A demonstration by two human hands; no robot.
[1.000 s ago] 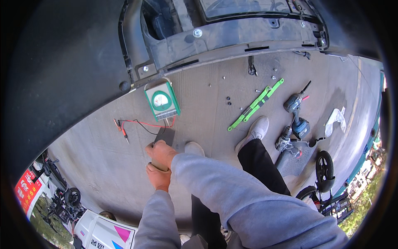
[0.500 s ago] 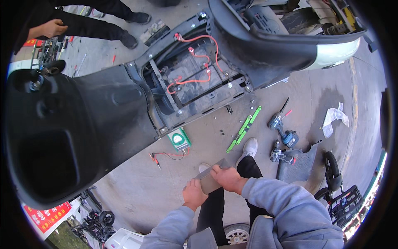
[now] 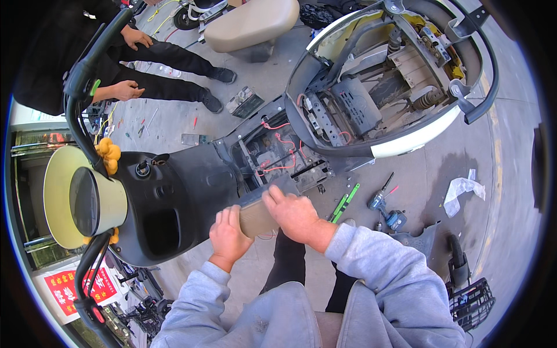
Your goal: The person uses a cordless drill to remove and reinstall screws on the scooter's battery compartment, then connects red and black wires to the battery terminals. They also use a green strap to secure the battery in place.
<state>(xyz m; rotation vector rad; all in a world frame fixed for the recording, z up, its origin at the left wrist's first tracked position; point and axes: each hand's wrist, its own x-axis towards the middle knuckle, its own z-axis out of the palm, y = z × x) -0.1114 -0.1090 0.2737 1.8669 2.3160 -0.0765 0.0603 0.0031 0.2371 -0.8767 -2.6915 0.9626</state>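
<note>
I grip a grey-brown rectangular block point(image 3: 257, 220) between my two hands, in front of the scooter's black floor panel point(image 3: 200, 188). My left hand point(image 3: 229, 235) wraps round its left end, and my right hand point(image 3: 295, 217) closes over its right end. What kind of thing the block is does not show clearly. Just beyond it lies the scooter's uncovered battery compartment point(image 3: 255, 152), with red cables point(image 3: 278, 168) running across dark batteries inside. The block's far edge overlaps the compartment's near side in this view; I cannot tell whether they touch.
On the floor to the right lie green straps point(image 3: 344, 203), a blue power drill point(image 3: 380, 203) and a white sheet point(image 3: 464, 190). Another person point(image 3: 165, 69) stands beyond the scooter. A tan seat point(image 3: 252, 24) rests at the back, and the handlebar point(image 3: 81, 93) rises at left.
Both hands have lifted the block away from above my legs, up and forward toward the scooter. The view has tilted up, bringing the handlebar, seat and more of the other person in.
</note>
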